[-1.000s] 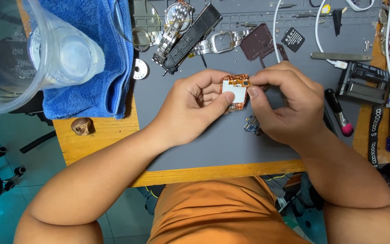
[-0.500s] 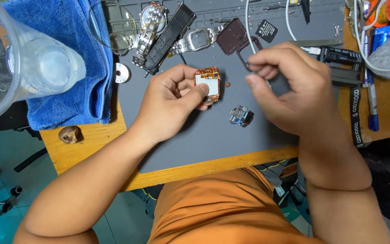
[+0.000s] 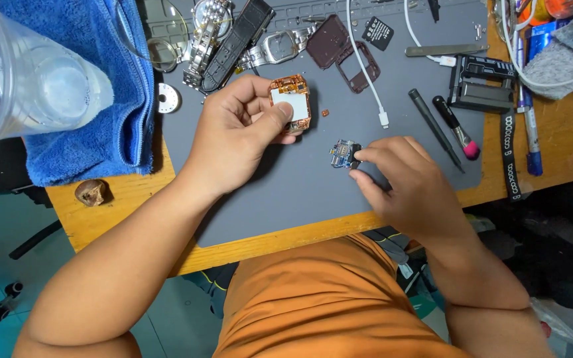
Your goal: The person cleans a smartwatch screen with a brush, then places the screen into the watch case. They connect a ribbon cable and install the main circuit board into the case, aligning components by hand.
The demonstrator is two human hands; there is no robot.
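My left hand holds a small square module with a white face and copper-coloured flex around its edge, pinched between thumb and fingers above the grey work mat. My right hand rests lower on the mat, its thumb and forefinger closed on a small blue circuit board that lies on the mat.
Watch bands and metal bracelets, a dark red frame and back cover, a white cable, a black stylus tool, a pink-tipped brush and a black holder lie along the mat's far side. A blue towel and clear cup sit left.
My right hand left the module and came down to the small blue circuit board on the mat. My left hand kept the module, now held alone.
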